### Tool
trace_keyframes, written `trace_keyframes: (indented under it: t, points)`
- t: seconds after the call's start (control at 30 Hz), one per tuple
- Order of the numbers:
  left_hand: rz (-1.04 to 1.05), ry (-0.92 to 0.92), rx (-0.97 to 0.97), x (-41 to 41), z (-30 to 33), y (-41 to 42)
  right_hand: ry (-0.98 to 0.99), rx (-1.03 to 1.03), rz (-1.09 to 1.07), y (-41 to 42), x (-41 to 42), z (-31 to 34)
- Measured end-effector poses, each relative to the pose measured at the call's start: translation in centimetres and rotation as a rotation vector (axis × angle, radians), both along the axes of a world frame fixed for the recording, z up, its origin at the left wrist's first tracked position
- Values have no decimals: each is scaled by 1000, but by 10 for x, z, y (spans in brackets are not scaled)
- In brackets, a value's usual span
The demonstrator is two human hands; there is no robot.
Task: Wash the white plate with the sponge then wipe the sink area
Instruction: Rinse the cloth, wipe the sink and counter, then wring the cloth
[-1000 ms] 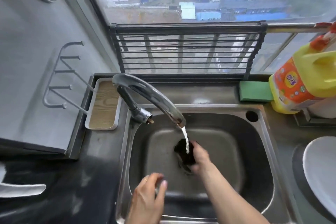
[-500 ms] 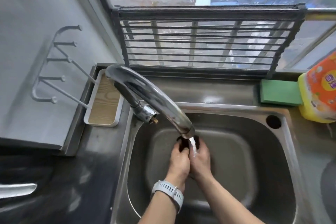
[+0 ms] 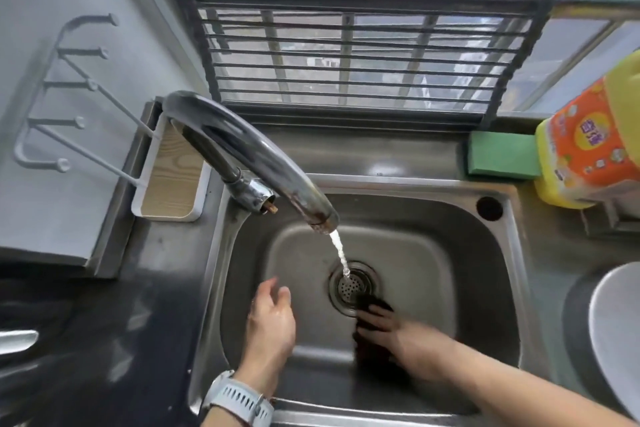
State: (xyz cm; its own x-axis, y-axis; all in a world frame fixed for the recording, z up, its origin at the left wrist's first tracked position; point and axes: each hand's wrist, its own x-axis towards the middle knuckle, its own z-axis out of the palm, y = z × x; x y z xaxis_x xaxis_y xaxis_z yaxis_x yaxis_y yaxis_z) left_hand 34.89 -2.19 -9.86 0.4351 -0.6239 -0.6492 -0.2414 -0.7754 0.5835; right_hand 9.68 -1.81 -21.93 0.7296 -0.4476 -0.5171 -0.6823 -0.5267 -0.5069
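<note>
Steel sink [image 3: 498, 253] — right hand [image 3: 398, 333] grips a dark, blurred sponge [image 3: 372, 340].

Over the basin: the tap [image 3: 249, 152] arches from the far left toward the middle, its water [image 3: 339, 253] falling on the drain [image 3: 353, 286].
Basin left: the left hand [image 3: 272, 322] hangs there, bare steel between it and the drain.
Basin near right: the right hand [image 3: 391, 333] lies on a dark sponge [image 3: 372, 308].
Far ledge: a green sponge [image 3: 502, 158] touches the yellow bottle [image 3: 592, 139].
Right counter: a white plate [image 3: 616, 340].

Dark sponge [image 3: 372, 340], blurred, in sink [image 3: 485, 253], white plate [image 3: 616, 333] right
</note>
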Motion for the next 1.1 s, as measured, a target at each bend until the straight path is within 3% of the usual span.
trace_keyframes:
  t: [0.1,0.23,0.3,0.37,0.43,0.53,0.6,0.73,0.9,0.97,1.1]
  points:
    - [-13,32,0,-4,5,0,104,-308,-252,-24,-47,-6]
    - [-5,27,-14,0,0,2,204,-300,-796,-78,5,-11]
    - [8,20,-20,4,-2,2,78,-290,-915,-83,55,-15]
    - [22,7,-33,5,0,2,-148,-249,-880,-76,104,-15]
    - [34,-6,-33,6,-2,2,-255,-99,-691,-67,142,-5]
    - [51,6,-33,7,-2,6,-243,74,-277,-34,147,9]
    - [50,7,-30,5,2,6,-169,153,-126,-8,111,15]
    - [36,50,-2,-5,12,3,54,183,-237,-4,23,34]
    - [-2,87,-16,-17,14,-1,210,-197,-196,-77,2,45]
    - [-17,83,-18,-16,11,0,238,-297,-283,-106,4,44]
    - [-16,69,5,-10,4,8,462,-244,-435,-85,-17,33]
